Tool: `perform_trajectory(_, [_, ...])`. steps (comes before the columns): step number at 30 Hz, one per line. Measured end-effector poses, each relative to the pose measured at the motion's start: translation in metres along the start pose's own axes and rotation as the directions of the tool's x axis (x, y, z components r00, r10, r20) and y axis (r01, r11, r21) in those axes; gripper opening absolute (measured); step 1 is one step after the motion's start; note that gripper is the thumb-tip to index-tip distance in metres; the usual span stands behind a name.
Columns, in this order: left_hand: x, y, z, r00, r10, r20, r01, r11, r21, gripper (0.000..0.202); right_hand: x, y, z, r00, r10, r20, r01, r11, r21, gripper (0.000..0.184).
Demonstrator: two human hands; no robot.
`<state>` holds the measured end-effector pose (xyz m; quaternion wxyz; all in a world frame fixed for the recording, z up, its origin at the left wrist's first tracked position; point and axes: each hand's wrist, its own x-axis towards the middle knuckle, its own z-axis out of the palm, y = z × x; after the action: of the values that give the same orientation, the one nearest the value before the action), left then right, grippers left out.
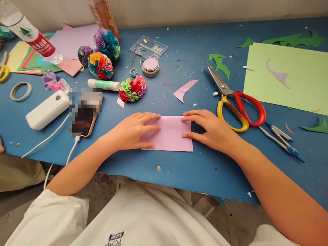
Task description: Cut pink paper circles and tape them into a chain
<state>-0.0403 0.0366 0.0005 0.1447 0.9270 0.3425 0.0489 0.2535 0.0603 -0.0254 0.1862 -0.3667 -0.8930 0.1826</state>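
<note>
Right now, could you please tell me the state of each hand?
Left hand: open, pressed flat on the pink paper.
Right hand: open, fingers flat on that paper's right edge.

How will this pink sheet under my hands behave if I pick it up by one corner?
The pink paper looks thin and flat, so it would probably droop and weigh almost nothing. It lies flush on the blue table, so catching an edge may take a try. With the left hand and right hand pressing it, it likely won't slide.
</note>
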Motion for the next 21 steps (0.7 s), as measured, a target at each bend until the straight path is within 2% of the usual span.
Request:
perform_trajectory(6, [-0.0032, -0.0043, 0.0019, 0.999, -0.031, 0.014, 0.031, 0.999, -0.039, 0.046, 0.0006, -0.0008, 0.0024, 0.999, 0.041, 0.018, -0.041, 0.999, -0.019, 0.039])
perform_trajectory(12, [-0.0039, -0.0045, 0.0011, 1.000, -0.002, -0.018, 0.001, 0.999, -0.043, 0.046, 0.0006, -0.0011, 0.0044, 0.999, 0.037, 0.016, -0.037, 0.999, -0.010, 0.038])
perform_trajectory(21, [-0.0036, 0.0007, -0.0060, 1.000, -0.008, 0.018, 0.008, 1.000, -0.018, 0.047, 0.0011, 0.0015, 0.0060, 0.999, -0.028, -0.019, 0.028, 0.999, -0.027, 0.037])
